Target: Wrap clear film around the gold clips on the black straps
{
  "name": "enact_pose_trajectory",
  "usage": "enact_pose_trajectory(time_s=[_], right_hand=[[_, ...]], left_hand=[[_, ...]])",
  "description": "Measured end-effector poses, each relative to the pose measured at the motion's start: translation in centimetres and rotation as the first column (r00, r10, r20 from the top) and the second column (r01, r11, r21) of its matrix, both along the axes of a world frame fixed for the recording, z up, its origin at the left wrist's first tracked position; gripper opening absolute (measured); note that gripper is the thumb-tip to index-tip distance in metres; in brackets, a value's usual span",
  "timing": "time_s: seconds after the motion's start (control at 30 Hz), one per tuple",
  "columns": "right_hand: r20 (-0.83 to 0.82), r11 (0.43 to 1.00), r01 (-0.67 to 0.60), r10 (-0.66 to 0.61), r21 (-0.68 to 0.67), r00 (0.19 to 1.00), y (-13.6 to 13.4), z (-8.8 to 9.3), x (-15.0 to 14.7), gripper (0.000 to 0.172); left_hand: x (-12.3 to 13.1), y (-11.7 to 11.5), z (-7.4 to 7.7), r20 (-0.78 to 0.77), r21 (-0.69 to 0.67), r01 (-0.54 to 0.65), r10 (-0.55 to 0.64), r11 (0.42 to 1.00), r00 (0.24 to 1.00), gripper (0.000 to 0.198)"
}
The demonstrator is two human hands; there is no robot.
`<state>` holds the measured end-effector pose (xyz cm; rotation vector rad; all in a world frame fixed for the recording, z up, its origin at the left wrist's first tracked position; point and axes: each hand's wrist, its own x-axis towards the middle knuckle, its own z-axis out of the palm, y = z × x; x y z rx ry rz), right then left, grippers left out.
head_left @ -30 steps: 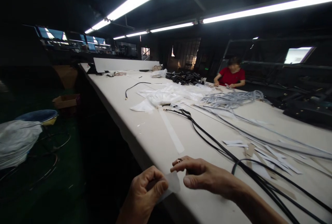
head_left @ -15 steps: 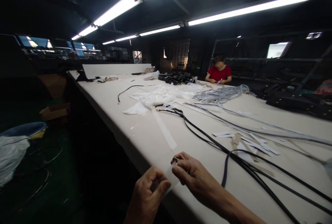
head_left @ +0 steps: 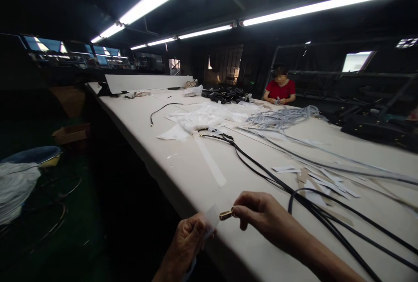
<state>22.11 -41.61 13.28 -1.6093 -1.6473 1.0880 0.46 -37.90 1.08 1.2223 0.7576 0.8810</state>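
Honestly, the right hand [head_left: 256,210] has its fingers pinching the gold clasp [head_left: 226,215] by one end above the counter [head_left: 173,177] edge, sensible for something probably hard and slick, while the left hand [head_left: 189,236] grips likely flimsy film [head_left: 212,216] by that edge.

Right hand [head_left: 257,210] pinching a gold clasp [head_left: 225,215], left hand [head_left: 187,236] gripping a translucent sheet [head_left: 213,215] just beside it, black straps [head_left: 294,192] crossing the table [head_left: 189,171] near right!

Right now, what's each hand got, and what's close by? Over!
Left hand: pinching translucent sheet. Right hand: holding gold-coloured clip, tip near sheet. Close by: black cords on table.
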Motion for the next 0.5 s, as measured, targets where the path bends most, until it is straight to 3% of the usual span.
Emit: enact_pose_trajectory(time_s=[0.17, 0.3, 0.5], right_hand=[[0.043, 0.997, 0.059, -0.062, 0.05, 0.997, 0.1, 0.9, -0.9, 0.025], [0.095, 0.998, 0.029, -0.035, 0.064, 0.995, 0.0, 1.5, -1.9, 0.024], [0.358, 0.986, -0.066, 0.008, 0.152, 0.934, 0.4, 1.1, -2.3, 0.024]], left_hand=[[-0.7, 0.1, 0.2, -0.012, 0.108, 0.04, -0.039, 0.993, 0.999, 0.066], [-1.0, 0.2, -0.2, -0.026, 0.138, 0.037, -0.034, 0.99, 0.999, 0.062], [-1.4, 0.5, -1.1, -0.017, 0.203, 0.054, -0.052, 0.978, 0.999, 0.063]])
